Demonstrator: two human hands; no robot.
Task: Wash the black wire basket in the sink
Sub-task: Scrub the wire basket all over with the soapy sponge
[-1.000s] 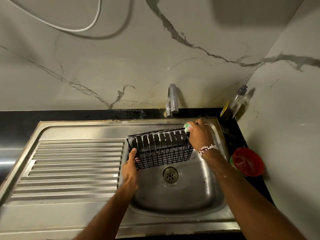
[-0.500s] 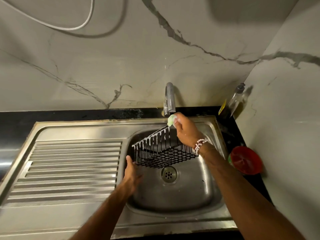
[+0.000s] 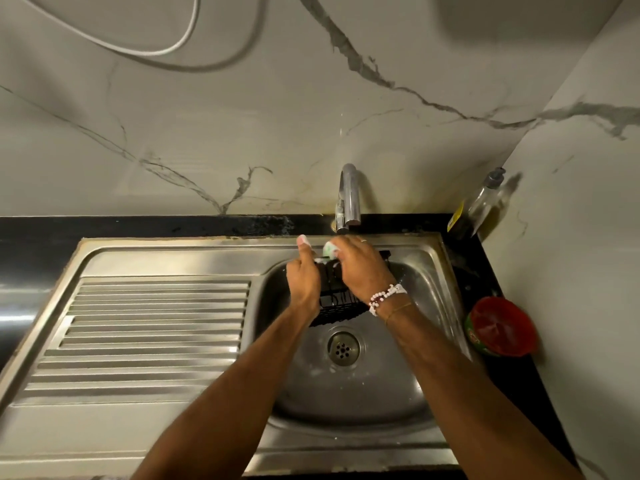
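Observation:
The black wire basket (image 3: 337, 308) stands tilted in the steel sink (image 3: 349, 393), mostly hidden behind both hands; only its lower wires and a top right corner show. My left hand (image 3: 304, 278) grips the basket's left end, thumb up. My right hand (image 3: 363, 268) presses a pale green soapy sponge (image 3: 329, 250) against the basket's top edge, just below the tap (image 3: 348, 199). A bead bracelet circles my right wrist.
A ribbed steel drainboard (image 3: 149, 330) lies left of the bowl. A soap pump bottle (image 3: 481, 202) leans in the back right corner. A red and green bowl (image 3: 500, 327) sits on the black counter at the right. The drain (image 3: 343, 346) is uncovered.
My left hand rose from the sink's left wall and took hold of the basket's left end. The basket swung up toward the tap, and my right hand with the sponge stays at its top edge.

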